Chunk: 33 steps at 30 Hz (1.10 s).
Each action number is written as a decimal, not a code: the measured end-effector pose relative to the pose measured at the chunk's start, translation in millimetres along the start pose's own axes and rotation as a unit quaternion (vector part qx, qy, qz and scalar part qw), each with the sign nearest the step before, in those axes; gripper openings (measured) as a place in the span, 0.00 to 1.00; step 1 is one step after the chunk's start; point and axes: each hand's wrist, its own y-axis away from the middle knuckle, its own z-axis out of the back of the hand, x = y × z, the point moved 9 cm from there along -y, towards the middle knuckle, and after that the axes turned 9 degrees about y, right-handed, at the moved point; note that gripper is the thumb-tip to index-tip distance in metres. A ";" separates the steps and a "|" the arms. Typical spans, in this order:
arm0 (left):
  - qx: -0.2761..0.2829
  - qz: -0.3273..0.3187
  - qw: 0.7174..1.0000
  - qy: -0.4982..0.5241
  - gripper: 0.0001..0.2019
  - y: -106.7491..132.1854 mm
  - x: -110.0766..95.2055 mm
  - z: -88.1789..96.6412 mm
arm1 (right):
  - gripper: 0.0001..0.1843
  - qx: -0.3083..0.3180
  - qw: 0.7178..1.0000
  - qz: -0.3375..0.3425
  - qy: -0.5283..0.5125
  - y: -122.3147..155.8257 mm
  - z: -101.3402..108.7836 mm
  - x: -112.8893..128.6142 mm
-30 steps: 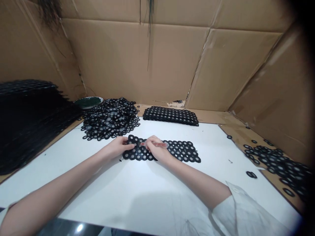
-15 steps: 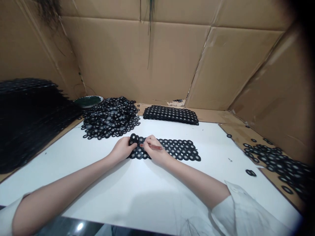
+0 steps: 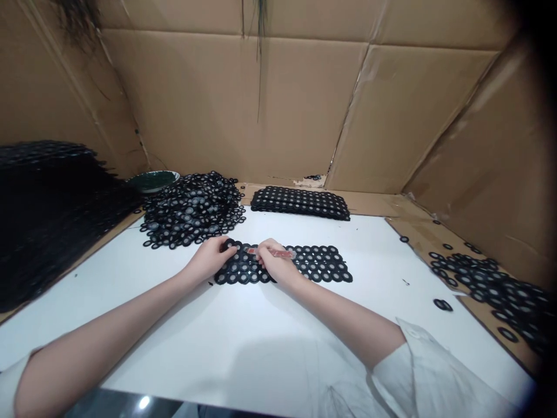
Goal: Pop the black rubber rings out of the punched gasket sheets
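A flat, oblong sheet of joined black rings with pale centres (image 3: 324, 265) lies on the white board. Its left end is pinched in my left hand (image 3: 209, 255), thumb on top near the upper left corner. My right hand (image 3: 273, 260) is closed around a slim, flat red tool (image 3: 285, 254) and rests over the middle of the sheet. The tool's front end points left, close above the rings; its exact kind I cannot make out. Part of the sheet is hidden under my right hand.
A heap of loose black rings (image 3: 191, 209) stands at the back left, beside a shallow bowl (image 3: 152, 181). Behind the sheet is a stack of similar sheets (image 3: 300, 202). A tall dark stack (image 3: 47, 220) rises at far left. More rings (image 3: 491, 284) lie scattered right. Cardboard walls (image 3: 226, 98) enclose the back.
My left hand has shifted slightly left, and the sheet's left end, earlier folded up at the corner, now lies flatter. The red tool has moved a little up over the rings.
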 end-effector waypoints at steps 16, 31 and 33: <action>-0.017 0.032 0.999 -0.024 0.10 17.5 -14.5 -9.7 | 0.14 0.007 0.999 0.027 0.045 -3.7 -11.7 7.2; 0.032 -0.003 0.998 -0.054 0.12 2.0 -4.3 -7.9 | 0.15 0.043 0.993 0.062 0.092 -16.0 2.6 -1.2; 0.031 -0.006 0.999 -0.045 0.11 1.1 -4.1 -10.6 | 0.14 0.039 0.992 0.077 0.096 -14.5 2.4 1.2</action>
